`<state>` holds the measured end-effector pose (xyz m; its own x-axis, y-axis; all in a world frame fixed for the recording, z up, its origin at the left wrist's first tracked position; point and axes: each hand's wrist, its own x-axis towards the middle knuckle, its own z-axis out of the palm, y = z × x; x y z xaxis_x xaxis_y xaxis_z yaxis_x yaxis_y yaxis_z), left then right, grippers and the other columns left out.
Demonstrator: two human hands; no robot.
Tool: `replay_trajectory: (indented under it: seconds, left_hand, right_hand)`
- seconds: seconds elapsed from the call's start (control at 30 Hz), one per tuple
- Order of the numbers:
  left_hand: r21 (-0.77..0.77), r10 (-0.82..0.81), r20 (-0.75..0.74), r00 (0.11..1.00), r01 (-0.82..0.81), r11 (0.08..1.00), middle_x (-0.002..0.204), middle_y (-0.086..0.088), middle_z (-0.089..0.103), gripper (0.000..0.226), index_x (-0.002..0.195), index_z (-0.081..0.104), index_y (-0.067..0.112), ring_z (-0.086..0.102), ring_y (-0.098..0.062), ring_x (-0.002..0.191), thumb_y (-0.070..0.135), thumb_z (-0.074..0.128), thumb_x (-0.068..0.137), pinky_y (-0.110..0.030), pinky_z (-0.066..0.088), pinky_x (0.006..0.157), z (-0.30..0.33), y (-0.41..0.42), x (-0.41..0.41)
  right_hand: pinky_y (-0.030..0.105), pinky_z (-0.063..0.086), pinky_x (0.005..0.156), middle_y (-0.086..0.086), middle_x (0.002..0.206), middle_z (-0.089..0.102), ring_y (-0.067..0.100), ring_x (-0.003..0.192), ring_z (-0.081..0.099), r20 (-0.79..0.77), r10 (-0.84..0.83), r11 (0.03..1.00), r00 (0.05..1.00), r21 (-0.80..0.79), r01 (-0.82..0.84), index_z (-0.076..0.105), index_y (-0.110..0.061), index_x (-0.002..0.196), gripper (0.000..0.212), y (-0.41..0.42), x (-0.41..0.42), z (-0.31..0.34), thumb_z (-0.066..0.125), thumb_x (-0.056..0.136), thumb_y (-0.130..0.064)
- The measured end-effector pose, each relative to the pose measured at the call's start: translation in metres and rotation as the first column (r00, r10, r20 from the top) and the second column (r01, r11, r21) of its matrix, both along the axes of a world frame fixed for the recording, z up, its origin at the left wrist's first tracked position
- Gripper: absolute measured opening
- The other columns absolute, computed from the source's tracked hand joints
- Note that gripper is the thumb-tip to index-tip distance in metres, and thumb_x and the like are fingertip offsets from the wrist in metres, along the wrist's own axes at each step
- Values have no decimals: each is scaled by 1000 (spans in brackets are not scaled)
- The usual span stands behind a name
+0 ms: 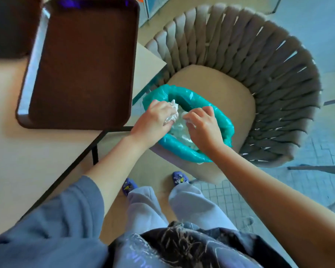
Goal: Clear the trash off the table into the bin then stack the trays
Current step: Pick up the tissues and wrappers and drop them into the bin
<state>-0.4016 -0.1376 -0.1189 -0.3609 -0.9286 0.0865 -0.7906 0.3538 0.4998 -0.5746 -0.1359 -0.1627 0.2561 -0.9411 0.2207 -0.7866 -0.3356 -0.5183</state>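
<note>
Left hand (155,118) closed on crumpled white wrapper (172,113), directly above teal-lined bin (223,120). Right hand (202,122) pinches a smaller scrap, also over the opening. Release drops straight down. Brown tray (81,64) on bench (14,151), left.

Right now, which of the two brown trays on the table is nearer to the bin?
The fully visible brown tray, whose corner overhangs the table edge beside the teal-lined bin. The other tray lies farther left, cut off by the picture's corner.
</note>
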Motion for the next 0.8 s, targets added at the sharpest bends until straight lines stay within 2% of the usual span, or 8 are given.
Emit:
replay_trajectory:
  seconds: [0.07,0.17,0.3,0.4,0.57,0.7,0.8]
  left_hand:
    - [53,2,25,1000,-3,999,103,-15,64,22,98,67,2,51,-35,100,0,67,76,-43,46,85,-15,-6,-15]
    - [128,-17,57,998,10,992,102,-14,61,19,96,65,1,47,-33,104,-2,65,77,-47,45,84,-34,-15,-31]
    - [210,-34,120,992,8,978,115,-11,58,28,107,65,5,42,-29,118,3,68,79,-46,40,96,-47,-18,-41]
    - [186,-14,141,990,-13,982,120,-8,58,29,111,65,8,43,-26,119,7,66,82,-38,37,99,-43,-16,-42]
    - [88,79,134,988,-92,992,118,-6,60,27,113,64,10,48,-23,114,15,62,86,-38,41,97,-23,-3,-30]
    - [-45,177,117,977,-172,984,110,-10,64,23,105,67,7,54,-27,104,15,64,83,-35,41,92,-4,12,-10]
    - [-102,264,88,960,-255,961,107,-10,65,23,101,68,7,56,-28,101,17,60,82,-36,45,90,7,30,9]
  right_hand:
    - [35,37,69,5,79,71,33,70,55,-25,-33,998,999,53,34,70,-13,82,22,1,-18,-17,57,73,2]
    - [38,49,64,11,93,73,34,72,52,-37,-45,983,998,174,51,73,-8,87,32,10,-34,-32,55,69,10]
    - [42,51,70,17,115,66,37,80,52,-76,-28,962,997,269,47,72,-8,98,39,18,-43,-32,49,72,9]
    - [46,50,73,14,116,66,37,84,53,-92,-34,963,995,264,58,72,-9,99,38,15,-47,-28,48,74,7]
    - [45,51,71,15,109,68,39,84,55,-55,-10,979,998,201,21,71,-8,98,37,7,-32,-14,43,74,0]
    - [45,53,69,14,100,70,40,83,59,-25,65,992,998,108,-62,72,-8,89,29,3,-2,2,46,76,-8]
    - [46,53,72,15,104,69,40,85,61,-21,138,988,990,67,-137,72,-8,88,27,3,24,14,47,81,-18]
